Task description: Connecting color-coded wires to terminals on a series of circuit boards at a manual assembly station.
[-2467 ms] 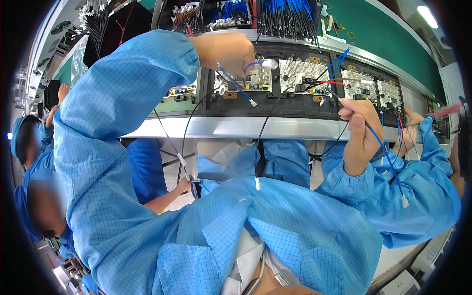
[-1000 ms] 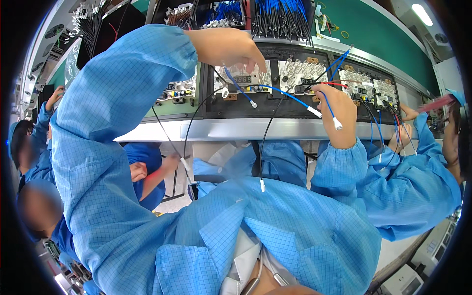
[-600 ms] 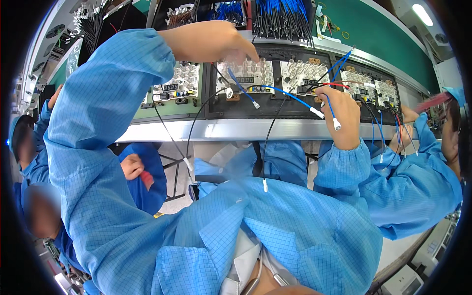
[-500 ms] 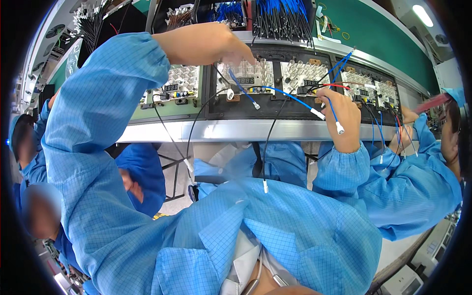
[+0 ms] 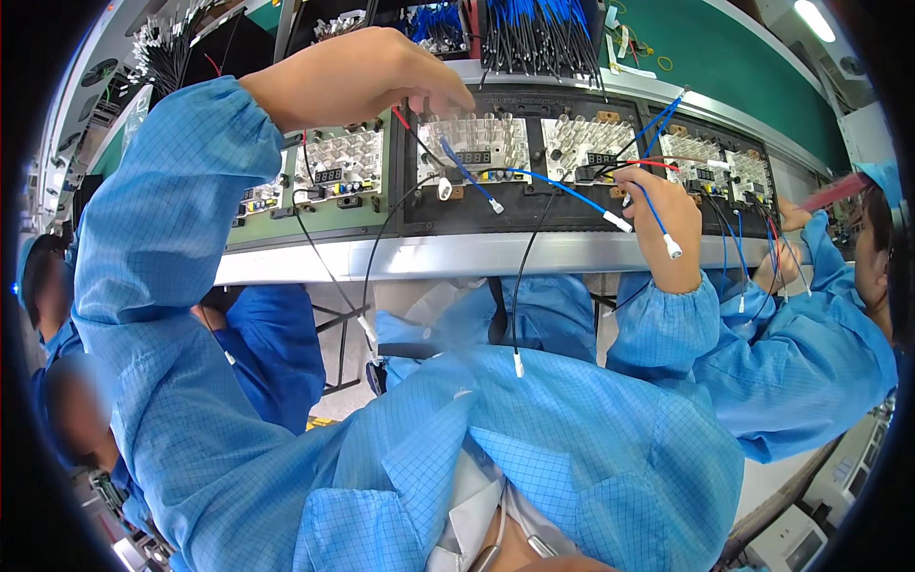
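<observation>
- While the display board (image 5: 474, 154) serves as landmark, my left hand (image 5: 386, 74) arches over its far left corner, fingers bent; the fingertips are blurred, so I cannot tell whether they grasp anything.
- My right hand (image 5: 664, 224), well to the right of the display board, appears to pinch a blue wire (image 5: 654, 207); its white-tipped end droops free over my fingers.
- Seemingly done: a short blue lead (image 5: 466, 173) appears attached to the display board at one end, and a black lead (image 5: 520, 284), coming from its right, looks joined at its upper end.
- Seemingly left: the short lead's tip lies loose at the display board's near side; the black lead's tip hangs well below it; a sleeved lead (image 5: 572, 194) ends free to its right.
- Right of the display board, the second board (image 5: 591, 143) carries several dark wires; their seating is too small to judge.
- Overall, I judge the wiring partway along, several ends being unjoined.
</observation>
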`<state>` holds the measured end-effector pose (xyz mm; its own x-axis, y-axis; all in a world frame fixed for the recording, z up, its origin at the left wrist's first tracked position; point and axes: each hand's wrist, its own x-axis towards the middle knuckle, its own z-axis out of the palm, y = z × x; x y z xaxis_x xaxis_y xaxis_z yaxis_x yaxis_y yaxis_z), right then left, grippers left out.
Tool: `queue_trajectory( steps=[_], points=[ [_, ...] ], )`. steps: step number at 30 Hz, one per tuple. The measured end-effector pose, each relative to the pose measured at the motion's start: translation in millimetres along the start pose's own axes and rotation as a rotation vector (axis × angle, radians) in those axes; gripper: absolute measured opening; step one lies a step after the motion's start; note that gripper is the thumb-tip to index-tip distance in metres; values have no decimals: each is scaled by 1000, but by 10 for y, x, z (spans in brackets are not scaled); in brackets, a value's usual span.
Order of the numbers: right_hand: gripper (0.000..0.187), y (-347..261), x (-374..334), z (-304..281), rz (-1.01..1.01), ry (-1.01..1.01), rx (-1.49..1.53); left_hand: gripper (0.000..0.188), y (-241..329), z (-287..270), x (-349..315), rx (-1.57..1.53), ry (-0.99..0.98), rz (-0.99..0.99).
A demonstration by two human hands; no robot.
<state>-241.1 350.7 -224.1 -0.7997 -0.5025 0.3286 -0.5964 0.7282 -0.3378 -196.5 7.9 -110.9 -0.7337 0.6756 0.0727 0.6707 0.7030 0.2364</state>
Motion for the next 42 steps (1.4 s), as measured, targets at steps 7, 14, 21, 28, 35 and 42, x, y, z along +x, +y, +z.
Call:
queue_trajectory(
  steps=[7, 14, 21, 28, 35, 42],
  points=[
    [20, -35, 28, 5, -38, 15, -107, 31, 54, -152, 7, 60, 44, 55],
    [17, -31, 63, 52, -114, 67, -132, 27, 103, -470, 69, 195, 110, 128],
    [15, 190, -13, 103, -8, -23, -114, 35, 814, -1160, -37, 408, 208, -77],
    [29, 711, -181, -68, 39, -15, 95, 19, 77, -1255, -515, 609, 160, -737],
    [31, 499, -89, -576, -84, 303, 113, 23, -1819, -1218, -1486, 229, 51, -1077],
    [27, 909, -582, -636, -95, 428, -41, 32, -2111, -144, -2030, 27, 128, -1168]
  ],
)
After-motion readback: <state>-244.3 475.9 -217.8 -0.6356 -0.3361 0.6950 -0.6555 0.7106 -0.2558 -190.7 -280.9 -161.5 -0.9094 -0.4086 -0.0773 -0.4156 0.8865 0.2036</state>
